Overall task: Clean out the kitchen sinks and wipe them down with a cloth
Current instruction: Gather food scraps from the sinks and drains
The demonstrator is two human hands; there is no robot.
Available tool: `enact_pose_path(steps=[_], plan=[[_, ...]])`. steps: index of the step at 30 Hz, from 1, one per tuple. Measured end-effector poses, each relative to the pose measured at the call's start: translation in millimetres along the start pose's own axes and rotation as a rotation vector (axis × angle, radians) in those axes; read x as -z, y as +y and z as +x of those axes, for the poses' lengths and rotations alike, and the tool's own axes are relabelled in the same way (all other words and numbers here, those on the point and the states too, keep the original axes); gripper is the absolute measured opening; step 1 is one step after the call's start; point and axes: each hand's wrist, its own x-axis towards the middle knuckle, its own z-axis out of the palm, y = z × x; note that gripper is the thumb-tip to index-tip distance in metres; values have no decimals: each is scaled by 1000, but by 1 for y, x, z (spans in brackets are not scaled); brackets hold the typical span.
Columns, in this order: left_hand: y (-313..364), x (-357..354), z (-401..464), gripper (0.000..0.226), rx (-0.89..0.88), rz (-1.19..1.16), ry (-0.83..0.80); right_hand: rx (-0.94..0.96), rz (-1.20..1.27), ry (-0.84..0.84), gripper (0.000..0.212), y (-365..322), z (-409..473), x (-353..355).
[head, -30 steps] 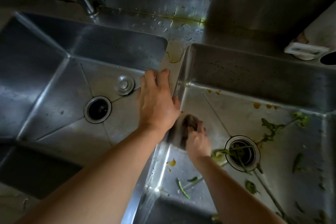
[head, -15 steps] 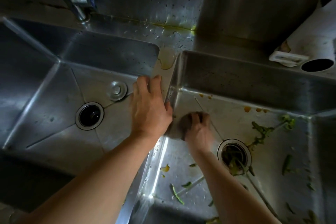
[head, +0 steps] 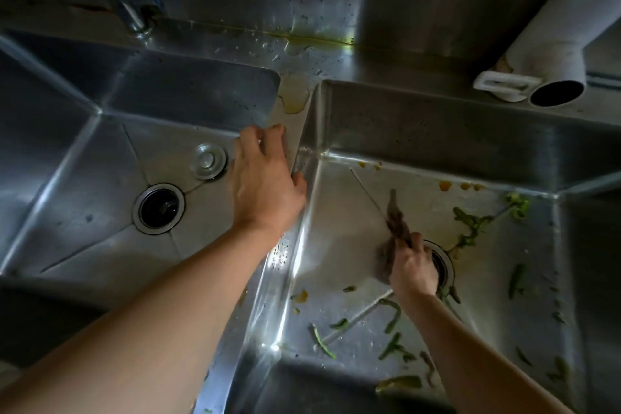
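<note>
Fingers (head: 416, 240) of the right hand (head: 411, 267) curl round a dark brown, crumpled cloth (head: 396, 222), gripping it low in the right stainless-steel sink basin (head: 437, 131), just beside the round metal drain (head: 443, 260); one limp end of the cloth trails up along the creased floor. The left hand (head: 265, 185) rests on the flat steel divider (head: 292, 131) between the basins, its fingers loosely bent over the edge and holding nothing. Green vegetable scraps (head: 391, 316) and orange sauce spots (head: 445, 185) lie scattered over the wet, shiny floor of the right basin. The left stainless-steel sink basin (head: 67, 144) holds an open black drain (head: 158, 208) with a round metal stopper (head: 208, 160) lying beside it. Half a second ago the cloth was bunched near the divider wall; it now sits further right, by the drain, while the left hand has stayed on the divider.
</note>
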Motion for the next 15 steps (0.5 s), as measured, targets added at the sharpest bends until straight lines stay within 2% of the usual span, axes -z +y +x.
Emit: enact_pose_path(steps=[4, 8, 11, 15], plan=[[2, 2, -1, 68, 19, 4, -27, -16, 28, 13, 36, -1, -15, 22], [4, 13, -9, 66, 41, 27, -58, 216, 183, 23, 33, -20, -55, 32], [7, 28, -31, 63, 46, 51, -25, 440, 96, -85, 40, -33, -85, 24], [2, 38, -83, 61, 9, 130, -33, 622, 3, -287, 47, -63, -112, -5]])
